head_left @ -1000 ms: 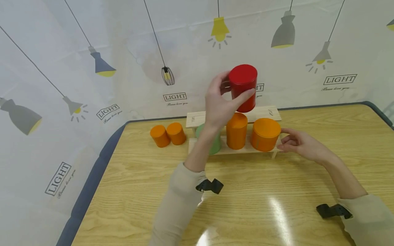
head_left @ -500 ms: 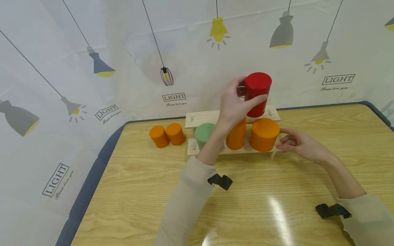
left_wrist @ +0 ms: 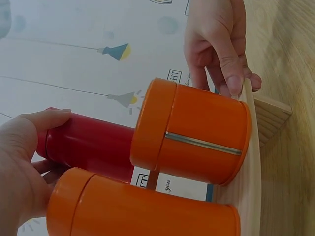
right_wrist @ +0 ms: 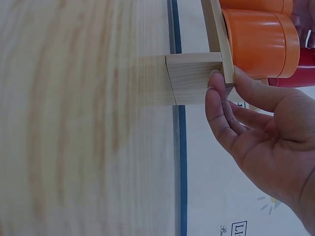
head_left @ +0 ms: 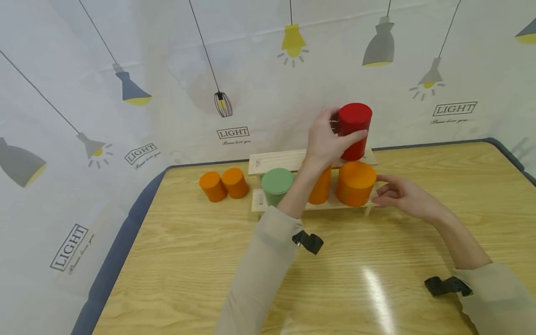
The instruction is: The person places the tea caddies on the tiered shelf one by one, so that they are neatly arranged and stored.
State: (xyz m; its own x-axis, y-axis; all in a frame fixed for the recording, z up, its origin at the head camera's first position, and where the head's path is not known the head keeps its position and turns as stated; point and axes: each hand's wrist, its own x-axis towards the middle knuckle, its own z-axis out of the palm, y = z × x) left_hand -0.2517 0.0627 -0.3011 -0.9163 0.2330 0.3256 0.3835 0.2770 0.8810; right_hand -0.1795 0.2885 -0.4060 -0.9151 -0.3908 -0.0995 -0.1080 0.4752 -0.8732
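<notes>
My left hand [head_left: 324, 143] grips a red cylindrical canister [head_left: 357, 123] at the right end of the wooden two-tier rack's upper board [head_left: 274, 161]. The canister is upright, its base right at that board. On the lower tier stand a green canister [head_left: 278, 181], a tall orange canister [head_left: 320, 186] partly behind my left forearm, and a wide orange canister [head_left: 356, 184]. My right hand [head_left: 408, 197] pinches the right end of the lower board [right_wrist: 225, 59], thumb on top and fingers below, beside the wide orange canister. In the left wrist view the red canister [left_wrist: 93, 145] is partly hidden behind orange ones.
Two small orange canisters [head_left: 224, 184] stand close together on the wooden table [head_left: 188, 260], left of the rack. Behind the table's dark edge hangs a pale sheet [head_left: 176, 93] printed with lamps.
My left hand has carried the red canister to the right and down, from above the tall orange canister to the upper board's right end. My right hand stays at the lower board.
</notes>
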